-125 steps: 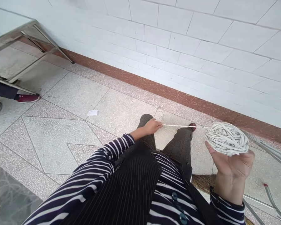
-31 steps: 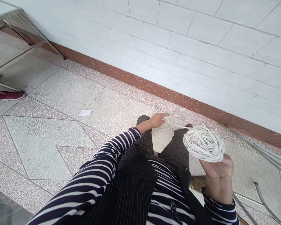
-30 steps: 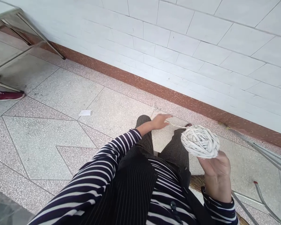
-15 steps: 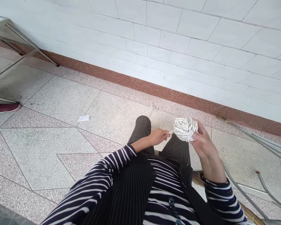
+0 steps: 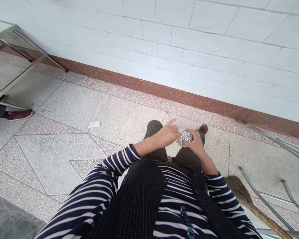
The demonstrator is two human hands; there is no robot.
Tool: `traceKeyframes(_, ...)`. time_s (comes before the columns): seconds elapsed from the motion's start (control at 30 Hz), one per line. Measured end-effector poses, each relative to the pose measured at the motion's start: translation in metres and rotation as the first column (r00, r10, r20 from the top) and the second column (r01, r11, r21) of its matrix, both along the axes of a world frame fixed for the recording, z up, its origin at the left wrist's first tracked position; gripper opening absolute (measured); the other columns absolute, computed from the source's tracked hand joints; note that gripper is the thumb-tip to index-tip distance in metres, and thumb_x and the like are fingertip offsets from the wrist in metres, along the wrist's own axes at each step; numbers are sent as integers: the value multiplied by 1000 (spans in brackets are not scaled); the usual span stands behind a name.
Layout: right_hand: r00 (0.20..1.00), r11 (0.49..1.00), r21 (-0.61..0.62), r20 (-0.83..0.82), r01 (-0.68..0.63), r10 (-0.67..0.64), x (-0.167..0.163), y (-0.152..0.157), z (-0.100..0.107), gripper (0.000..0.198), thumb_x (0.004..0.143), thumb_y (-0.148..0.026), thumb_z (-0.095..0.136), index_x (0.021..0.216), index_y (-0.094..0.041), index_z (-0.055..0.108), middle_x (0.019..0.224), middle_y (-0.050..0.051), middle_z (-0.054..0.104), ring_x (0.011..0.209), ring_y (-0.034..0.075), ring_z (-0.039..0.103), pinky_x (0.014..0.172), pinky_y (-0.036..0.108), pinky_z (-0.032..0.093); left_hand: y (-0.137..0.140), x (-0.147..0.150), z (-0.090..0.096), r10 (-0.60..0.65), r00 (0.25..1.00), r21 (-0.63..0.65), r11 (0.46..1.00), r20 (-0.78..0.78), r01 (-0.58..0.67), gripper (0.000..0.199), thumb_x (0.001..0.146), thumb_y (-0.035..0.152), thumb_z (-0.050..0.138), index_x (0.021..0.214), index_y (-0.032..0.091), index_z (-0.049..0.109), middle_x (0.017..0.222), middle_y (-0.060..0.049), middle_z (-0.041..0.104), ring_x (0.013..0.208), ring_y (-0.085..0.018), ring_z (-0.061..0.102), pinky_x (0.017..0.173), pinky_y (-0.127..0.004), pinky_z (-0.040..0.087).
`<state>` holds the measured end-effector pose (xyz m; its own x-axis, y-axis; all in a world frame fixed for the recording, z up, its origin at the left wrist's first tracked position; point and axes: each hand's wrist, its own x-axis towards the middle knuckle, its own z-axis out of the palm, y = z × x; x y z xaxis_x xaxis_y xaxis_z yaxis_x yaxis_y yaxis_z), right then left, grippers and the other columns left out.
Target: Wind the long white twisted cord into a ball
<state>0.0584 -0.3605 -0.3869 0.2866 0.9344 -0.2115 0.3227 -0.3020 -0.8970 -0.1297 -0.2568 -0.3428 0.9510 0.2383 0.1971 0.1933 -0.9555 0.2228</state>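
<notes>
My right hand (image 5: 196, 142) is wrapped around the right side of a white ball of yarn (image 5: 185, 137), held above my knees. From the left, my left hand (image 5: 167, 134) reaches to the ball with its fingers curled against the winding and its index finger pointing out. A strand runs between those curled fingers and the ball, though most of it is hidden. Loose white yarn (image 5: 165, 115) lies on the floor just beyond my left knee.
A white paper piece (image 5: 94, 124) lies on the floor to the left. A metal-legged table (image 5: 43, 53) and another person's red shoe (image 5: 20, 115) are at far left. At right are a straw broom (image 5: 239, 191) and metal frame legs (image 5: 254, 191). A tiled wall (image 5: 164, 49) stands ahead.
The ball has moved left and lower, turning in my right hand. My left hand has come up against it, its index finger now stretched out. My view has shifted slightly right.
</notes>
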Motion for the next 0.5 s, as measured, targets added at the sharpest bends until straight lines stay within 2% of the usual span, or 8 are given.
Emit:
traceKeyframes(0.07,986,996,-14,-139,-92,90,-3,-6,0,56,56,-24,72,111,-27,63,110,4,53,103,28,53,97,43,40,11,4,-3,-26,999,19,999,22,26,23,95,14,49,83,20,68,71,-1,65,92,-18,61,121,-49,20)
traceKeyframes(0.13,946,985,-6,-278,-175,166,-3,-12,5,57,57,-23,70,113,-27,62,106,1,58,94,25,56,89,38,44,19,6,-10,-5,999,-18,1000,49,6,23,96,13,49,86,20,69,75,-1,67,97,-18,61,122,-49,19)
traceKeyframes(0.23,877,975,42,-430,-219,215,-2,-22,17,58,58,-21,72,114,-27,60,102,0,61,90,22,57,81,33,45,22,7,-27,92,992,-187,980,86,-75,23,99,18,47,94,19,69,87,-2,71,100,-16,63,121,-47,20)
traceKeyframes(0.3,843,977,81,-495,-198,212,-3,-27,26,59,58,-24,74,115,-28,59,106,0,61,95,23,56,80,32,45,17,7,-38,157,983,-342,932,92,-117,23,100,21,47,98,18,69,97,-3,72,102,-15,64,120,-46,21)
traceKeyframes(0.37,817,980,117,-541,-161,199,-5,-30,33,60,59,-27,76,116,-30,57,111,0,61,97,23,57,79,31,46,7,8,-50,215,974,-489,858,71,-154,23,100,21,47,101,17,69,104,-4,72,104,-15,65,120,-43,22)
traceKeyframes(0.5,778,985,152,-607,-82,159,-5,-30,48,70,60,-31,78,126,-34,54,118,1,61,101,24,57,82,33,47,-17,16,-72,261,965,-672,712,-14,-202,21,96,14,51,103,18,70,109,-2,73,104,-15,66,118,-38,27)
